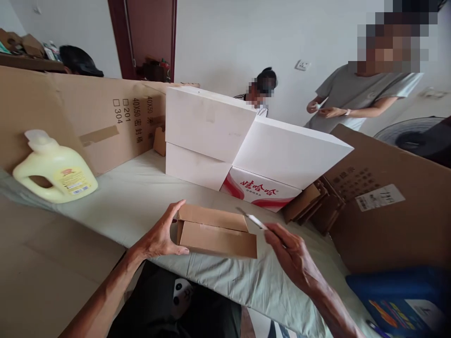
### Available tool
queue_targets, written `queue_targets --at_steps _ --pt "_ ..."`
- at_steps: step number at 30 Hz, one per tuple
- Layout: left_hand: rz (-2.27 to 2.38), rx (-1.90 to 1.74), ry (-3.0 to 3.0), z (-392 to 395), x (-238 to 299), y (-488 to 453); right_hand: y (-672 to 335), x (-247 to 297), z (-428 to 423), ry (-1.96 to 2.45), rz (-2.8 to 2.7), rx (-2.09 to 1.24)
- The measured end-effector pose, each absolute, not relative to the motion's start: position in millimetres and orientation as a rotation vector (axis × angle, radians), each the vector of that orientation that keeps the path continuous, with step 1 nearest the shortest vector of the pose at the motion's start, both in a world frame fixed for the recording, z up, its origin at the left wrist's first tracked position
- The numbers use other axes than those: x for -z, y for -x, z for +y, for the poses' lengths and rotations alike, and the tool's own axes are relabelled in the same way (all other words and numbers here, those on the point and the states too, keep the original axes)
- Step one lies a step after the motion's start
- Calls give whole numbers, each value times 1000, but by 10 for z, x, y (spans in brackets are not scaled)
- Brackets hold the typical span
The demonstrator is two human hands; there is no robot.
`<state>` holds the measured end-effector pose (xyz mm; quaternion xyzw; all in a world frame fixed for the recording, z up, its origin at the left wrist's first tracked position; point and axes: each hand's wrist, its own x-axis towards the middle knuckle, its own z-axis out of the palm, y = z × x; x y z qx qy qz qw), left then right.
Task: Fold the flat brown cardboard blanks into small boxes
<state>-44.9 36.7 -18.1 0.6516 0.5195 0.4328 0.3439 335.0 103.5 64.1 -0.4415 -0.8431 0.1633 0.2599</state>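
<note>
A small brown cardboard box (216,232) lies on the cloth-covered table (134,197) right in front of me. My left hand (162,234) grips its left end, thumb at the front and fingers at the back. My right hand (287,249) is closed on a thin white pen-like tool (252,219), its tip pointing at the box's top right edge.
A white carton with red print (260,155) stands behind the box with its flaps up. A yellow jug (56,171) lies at the left. Large cardboard sheets (387,202) ring the table, a blue box (405,300) sits at the lower right, and two people stand at the back.
</note>
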Motion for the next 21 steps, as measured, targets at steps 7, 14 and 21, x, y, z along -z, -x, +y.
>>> queue_targets --at_steps 7,14,21 --pt "1315 -1200 -1708 306 221 405 -2330 -1211 1079 720 -2793 -227" --pt "1279 -1212 -1720 355 256 411 -2220 -1332 1133 648 -2880 -226" --pt "1268 -1209 -1720 387 288 410 -2151 -1398 1178 599 -2943 -142"
